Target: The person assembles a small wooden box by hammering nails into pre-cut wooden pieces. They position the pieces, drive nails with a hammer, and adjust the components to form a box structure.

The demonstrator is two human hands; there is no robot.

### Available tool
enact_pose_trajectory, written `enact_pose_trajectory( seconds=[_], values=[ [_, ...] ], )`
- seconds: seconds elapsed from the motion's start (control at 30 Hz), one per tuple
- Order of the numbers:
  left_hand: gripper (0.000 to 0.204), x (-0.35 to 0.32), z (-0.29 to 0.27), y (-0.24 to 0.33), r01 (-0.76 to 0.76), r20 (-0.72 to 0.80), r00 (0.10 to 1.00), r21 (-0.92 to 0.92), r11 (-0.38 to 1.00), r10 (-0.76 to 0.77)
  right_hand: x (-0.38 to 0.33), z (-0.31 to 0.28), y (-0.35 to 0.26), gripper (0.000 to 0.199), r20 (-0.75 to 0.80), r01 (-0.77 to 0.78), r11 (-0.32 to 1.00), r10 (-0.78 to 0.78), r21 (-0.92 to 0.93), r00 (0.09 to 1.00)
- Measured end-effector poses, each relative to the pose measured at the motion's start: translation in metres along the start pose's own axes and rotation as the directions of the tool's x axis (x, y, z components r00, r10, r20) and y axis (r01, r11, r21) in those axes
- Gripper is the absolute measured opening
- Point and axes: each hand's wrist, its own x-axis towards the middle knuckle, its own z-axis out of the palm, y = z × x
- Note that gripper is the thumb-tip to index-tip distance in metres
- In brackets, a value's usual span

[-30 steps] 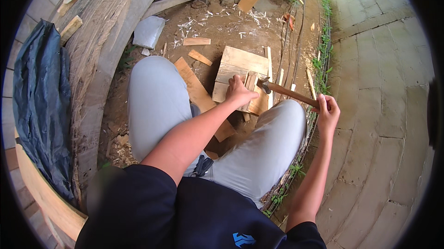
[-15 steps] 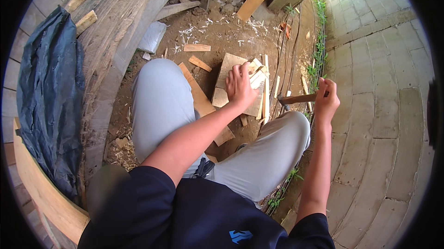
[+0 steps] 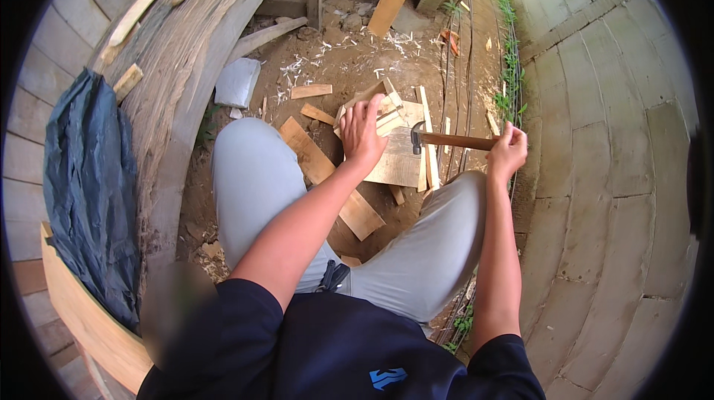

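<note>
My left hand (image 3: 362, 132) grips a small assembly of pale wooden pieces (image 3: 389, 111), fingers over its left side. The assembly rests at the far edge of a squarish wooden block (image 3: 398, 162) on the ground between my knees; my fingers hide part of it. In my right hand (image 3: 508, 152), closed round the handle end, is a claw hammer (image 3: 465, 141). Its dark head is over the block's right side, apart from the assembly. Just right of the block lie thin wooden strips (image 3: 428, 140).
A loose plank (image 3: 327, 169) lies by my left knee, with smaller offcuts (image 3: 312, 91) beyond. A big weathered beam (image 3: 178, 65) and dark plastic sheeting (image 3: 89, 199) are on the left. Thin dark rods (image 3: 465, 50) run along the block wall (image 3: 595, 177) at right.
My right hand has swung the hammer leftward, bringing its head from beside the block to over it. My left hand has shifted slightly left, and the wooden assembly has turned and moved toward the block's far-left edge.
</note>
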Motion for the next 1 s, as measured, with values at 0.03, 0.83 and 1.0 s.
enact_pose_trajectory(
  seconds=[0.03,0.83,1.0],
  values=[
    [0.095,-0.002,0.003,-0.001,-0.025,-0.017,1.000,-0.010,1.000,0.025,0.000,0.003,0.002,0.022,0.061,-0.090,0.996,0.090,0.005,0.994],
    [0.094,-0.020,0.019,-0.010,-0.110,0.063,0.992,-0.020,0.994,0.111,-0.046,-0.002,-0.016,0.010,0.622,0.551,0.601,-0.112,-0.579,0.775],
    [0.096,-0.020,0.025,-0.008,-0.042,0.125,0.991,-0.058,0.997,0.049,-0.062,0.021,-0.028,0.003,0.723,0.706,0.248,-0.030,-0.663,0.690]
  ],
)
